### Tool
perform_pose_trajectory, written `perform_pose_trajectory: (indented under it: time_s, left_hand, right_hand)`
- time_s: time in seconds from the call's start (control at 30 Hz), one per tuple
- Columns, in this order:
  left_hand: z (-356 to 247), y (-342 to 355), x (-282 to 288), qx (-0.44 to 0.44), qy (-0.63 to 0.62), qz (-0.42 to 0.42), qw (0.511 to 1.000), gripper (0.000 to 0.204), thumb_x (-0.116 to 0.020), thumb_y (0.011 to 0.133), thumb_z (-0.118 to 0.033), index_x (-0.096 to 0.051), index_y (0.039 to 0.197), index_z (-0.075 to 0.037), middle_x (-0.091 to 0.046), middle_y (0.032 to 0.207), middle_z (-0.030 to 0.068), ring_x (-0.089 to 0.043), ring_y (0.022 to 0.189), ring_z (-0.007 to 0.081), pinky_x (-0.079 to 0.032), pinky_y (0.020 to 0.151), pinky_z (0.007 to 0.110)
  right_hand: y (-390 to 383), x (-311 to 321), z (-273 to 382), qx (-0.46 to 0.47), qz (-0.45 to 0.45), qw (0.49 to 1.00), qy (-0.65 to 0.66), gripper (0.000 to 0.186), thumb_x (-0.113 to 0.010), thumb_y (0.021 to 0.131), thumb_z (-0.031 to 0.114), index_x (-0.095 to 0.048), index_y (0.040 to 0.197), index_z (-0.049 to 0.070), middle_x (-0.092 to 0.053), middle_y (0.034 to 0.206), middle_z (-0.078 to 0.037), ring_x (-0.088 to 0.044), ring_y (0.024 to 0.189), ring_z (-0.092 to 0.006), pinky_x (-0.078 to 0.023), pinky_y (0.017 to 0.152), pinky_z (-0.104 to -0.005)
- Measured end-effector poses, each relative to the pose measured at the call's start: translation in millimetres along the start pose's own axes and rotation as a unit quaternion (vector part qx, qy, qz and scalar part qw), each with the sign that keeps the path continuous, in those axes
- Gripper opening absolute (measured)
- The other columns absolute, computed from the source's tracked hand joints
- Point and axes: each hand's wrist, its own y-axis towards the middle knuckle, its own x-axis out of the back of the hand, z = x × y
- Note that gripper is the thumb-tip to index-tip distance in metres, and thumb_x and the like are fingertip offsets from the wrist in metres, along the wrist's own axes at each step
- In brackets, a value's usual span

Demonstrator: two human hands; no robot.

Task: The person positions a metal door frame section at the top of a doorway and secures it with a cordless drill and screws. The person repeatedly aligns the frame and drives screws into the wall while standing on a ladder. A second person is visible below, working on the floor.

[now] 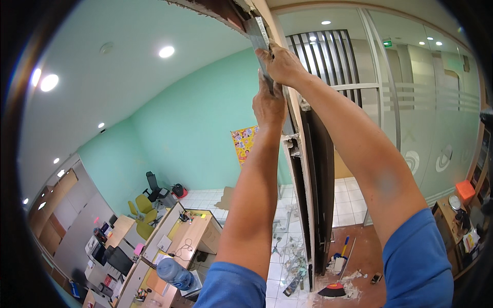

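Both my arms are raised to a grey metal strip [257, 32] set into the top of a broken wall opening, beside a pale upright frame board [288, 115]. My right hand [283, 65] grips the strip from the right, its fingers curled over the face. Just below it, my left hand [269, 105] has its fingers closed on the lower part of the strip, partly hidden behind it. Dark upright panels [318, 190] and crumbled white edges stand under my hands.
Left below are partitioned desks [197, 231], a water bottle [174, 272] and chairs [146, 208]. Broken debris [292, 262] lies on white tiles. A broom head [331, 290] rests on brown floor. Glass panels [426, 118] and a cluttered table [444, 220] are on the right.
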Motion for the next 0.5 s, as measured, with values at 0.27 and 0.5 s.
perform_pose_trajectory:
  time_s: [0.27,0.5]
  left_hand:
    - [-3,-5,-6,-0.02,-0.057,-0.042,0.997,0.047,-0.059,0.099,-0.026,-0.052,0.141,-0.004,-0.07,0.096,0.0283,-0.066,0.09,0.0487,-0.052,0.075,0.054]
    - [1,-6,-8,-0.041,-0.074,-0.046,0.995,0.04,-0.059,0.101,-0.026,-0.057,0.131,0.0,-0.069,0.094,0.0283,-0.066,0.088,0.0483,-0.053,0.072,0.05]
  right_hand:
    - [-1,12,-2,0.023,0.066,0.997,0.018,0.079,-0.051,0.1,0.046,-0.017,0.161,0.009,-0.061,0.13,-0.03,-0.058,0.125,-0.0426,-0.043,0.108,-0.0442]
    - [8,15,-13,0.083,0.06,0.995,-0.011,0.085,-0.056,0.095,0.041,-0.009,0.164,0.022,-0.066,0.121,-0.028,-0.061,0.12,-0.0404,-0.047,0.103,-0.0427]
